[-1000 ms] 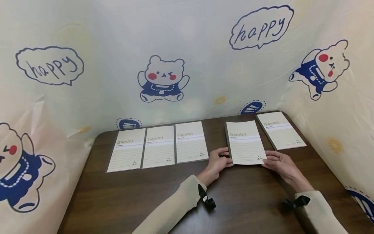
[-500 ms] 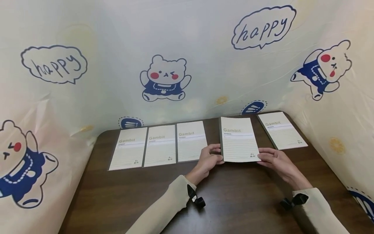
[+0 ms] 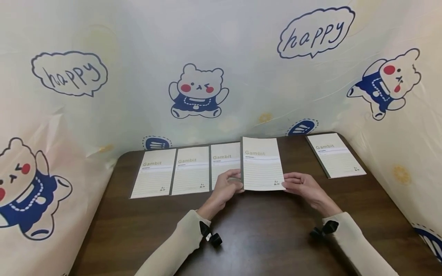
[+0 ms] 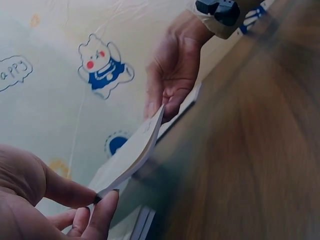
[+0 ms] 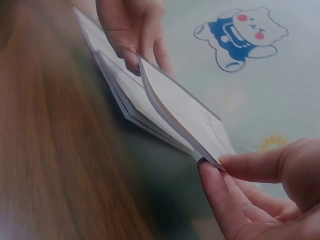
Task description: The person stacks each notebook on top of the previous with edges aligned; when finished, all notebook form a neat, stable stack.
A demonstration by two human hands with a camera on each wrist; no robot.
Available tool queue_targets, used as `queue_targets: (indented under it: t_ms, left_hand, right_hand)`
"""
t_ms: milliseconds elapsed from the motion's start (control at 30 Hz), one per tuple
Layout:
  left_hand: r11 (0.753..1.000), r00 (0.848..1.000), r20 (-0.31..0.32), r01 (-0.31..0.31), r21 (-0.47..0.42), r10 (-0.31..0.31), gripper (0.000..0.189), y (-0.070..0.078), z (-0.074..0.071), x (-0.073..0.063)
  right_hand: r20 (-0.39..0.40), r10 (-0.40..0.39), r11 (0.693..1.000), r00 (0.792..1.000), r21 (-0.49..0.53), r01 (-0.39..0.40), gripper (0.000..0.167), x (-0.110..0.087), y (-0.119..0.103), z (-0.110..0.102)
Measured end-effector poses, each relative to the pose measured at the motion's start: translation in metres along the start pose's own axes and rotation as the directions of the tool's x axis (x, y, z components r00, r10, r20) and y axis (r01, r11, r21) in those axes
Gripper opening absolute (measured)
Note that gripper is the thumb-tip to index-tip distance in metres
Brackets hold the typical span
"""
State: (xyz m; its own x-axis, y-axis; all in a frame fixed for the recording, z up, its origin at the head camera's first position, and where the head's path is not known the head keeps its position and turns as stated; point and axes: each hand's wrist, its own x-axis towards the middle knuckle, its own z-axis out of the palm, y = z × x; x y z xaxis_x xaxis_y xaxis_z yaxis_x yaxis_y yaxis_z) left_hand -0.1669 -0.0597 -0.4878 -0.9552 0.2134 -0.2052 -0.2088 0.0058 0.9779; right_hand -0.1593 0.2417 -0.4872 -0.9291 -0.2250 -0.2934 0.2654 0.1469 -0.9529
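We see the left grip (image 3: 224,187) and the right grip (image 3: 306,188) each pinching a lower corner of a Gambit notebook (image 3: 262,166), held raised over the desk (image 3: 266,237) and covering part of the nearest in a row of three notebooks (image 3: 190,170). The head view gives us its gold lettering, ruled lines and dark spine; the wrist views add what that hides — the thin stack of pages bowing in a soft curve, clear of the wood-grained top. Well apart, at the right, lies a single notebook (image 3: 337,156). Behind, we find a creased backdrop (image 3: 248,34) — printed with winking bears (image 3: 198,90).
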Motion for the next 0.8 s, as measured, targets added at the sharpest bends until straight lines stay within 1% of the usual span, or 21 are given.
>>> queue_targets:
  t_ms: [267, 433, 533, 800]
  left_hand:
    - [0.998, 0.997, -0.080, 0.017, 0.063, -0.012, 0.059, -0.004, -0.032, -0.004]
    - [0.989, 0.992, -0.127, 0.003, 0.146, 0.016, 0.059, -0.006, -0.050, -0.003]
    - [0.985, 0.990, -0.139, 0.010, 0.175, 0.015, 0.058, -0.006, -0.059, -0.003]
    - [0.981, 0.987, -0.162, 0.051, 0.190, -0.020, 0.055, -0.007, -0.077, -0.007]
  right_hand:
    - [0.024, -0.008, 1.000, 1.000, 0.008, 0.008, 0.052, 0.027, 0.000, 0.030]
    - [0.030, -0.025, 1.000, 0.999, -0.005, 0.025, 0.047, 0.045, -0.002, 0.047]
    - [0.029, -0.022, 1.000, 0.999, -0.013, 0.022, 0.045, 0.052, -0.003, 0.055]
    - [0.033, 0.005, 1.000, 0.999, -0.031, -0.004, 0.040, 0.061, -0.006, 0.074]
